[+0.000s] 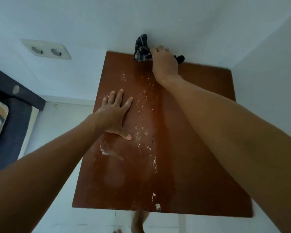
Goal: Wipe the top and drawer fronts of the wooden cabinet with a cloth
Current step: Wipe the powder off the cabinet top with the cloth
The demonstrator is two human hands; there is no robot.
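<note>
I look straight down on the reddish-brown top of the wooden cabinet (188, 148), which stands against a white wall. White powdery specks and smears (143, 135) run down its middle. My right hand (164, 64) presses a dark checked cloth (142, 51) onto the far edge of the top, by the wall; part of the cloth sticks up against the wall. My left hand (116, 115) lies flat on the left side of the top, fingers spread, holding nothing. The drawer fronts are hidden below the top.
A double wall socket (47, 49) sits on the wall to the left. A dark piece of furniture (10, 106) stands at the far left on the pale floor. A second wall closes in on the right. My bare foot (138, 222) shows below the cabinet's near edge.
</note>
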